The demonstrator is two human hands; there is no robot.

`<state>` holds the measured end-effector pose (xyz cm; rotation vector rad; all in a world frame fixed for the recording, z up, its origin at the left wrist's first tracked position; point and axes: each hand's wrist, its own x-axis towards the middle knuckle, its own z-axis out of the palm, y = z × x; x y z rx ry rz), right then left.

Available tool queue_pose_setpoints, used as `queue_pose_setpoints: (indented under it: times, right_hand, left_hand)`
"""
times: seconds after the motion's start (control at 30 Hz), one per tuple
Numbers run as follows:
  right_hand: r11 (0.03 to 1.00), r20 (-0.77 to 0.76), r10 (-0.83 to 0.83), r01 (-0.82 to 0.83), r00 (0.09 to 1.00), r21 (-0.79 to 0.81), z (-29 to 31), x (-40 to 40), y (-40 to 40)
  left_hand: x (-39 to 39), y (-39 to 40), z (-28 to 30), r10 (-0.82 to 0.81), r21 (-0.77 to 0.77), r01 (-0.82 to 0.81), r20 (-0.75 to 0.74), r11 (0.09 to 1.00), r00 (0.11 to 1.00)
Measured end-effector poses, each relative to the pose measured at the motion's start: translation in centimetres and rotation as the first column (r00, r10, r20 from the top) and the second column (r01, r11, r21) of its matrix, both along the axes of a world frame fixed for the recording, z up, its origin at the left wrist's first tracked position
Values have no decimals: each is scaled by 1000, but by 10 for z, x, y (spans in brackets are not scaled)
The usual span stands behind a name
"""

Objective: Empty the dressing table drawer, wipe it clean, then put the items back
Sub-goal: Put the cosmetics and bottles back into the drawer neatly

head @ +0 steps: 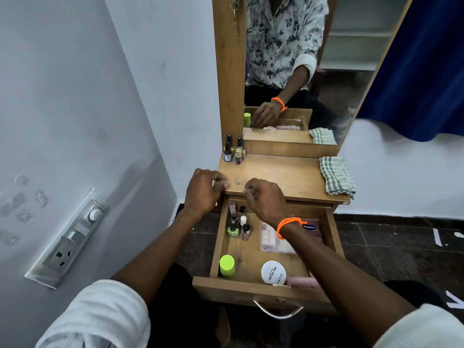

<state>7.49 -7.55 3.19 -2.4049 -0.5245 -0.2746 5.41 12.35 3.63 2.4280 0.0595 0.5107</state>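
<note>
The dressing table drawer (251,288) is pulled open below the table top (283,175). It holds several small nail polish bottles (237,223) at the back left, a green-capped bottle (227,266), a round white jar (273,272), a clear pouch (270,241), a Vaseline item (309,227) and a pink item (301,282). Several small bottles (233,151) stand on the table top's back left. My left hand (203,190) is at the table's front left corner, fingers curled, nothing seen in it. My right hand (266,200) hovers curled over the drawer's back; its palm side is hidden.
A folded checked cloth (336,177) lies on the right of the table top. A tall mirror (301,71) rises behind it. A switchboard (67,239) is on the left wall and a blue curtain (421,71) hangs at right. The drawer's metal handle (277,311) points toward me.
</note>
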Motion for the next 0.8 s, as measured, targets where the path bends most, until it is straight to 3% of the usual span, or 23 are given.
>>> queue_pose_setpoints:
  times: [0.3,0.8]
  right_hand:
    - [993,39,-112,111,993,29,34,71,28]
    - [997,51,-78,77,996,27,40,95,51]
  left_hand:
    - [73,-3,24,104,-13,-103,80,995,991]
    - [100,-10,24,114,-4,-114,84,993,990]
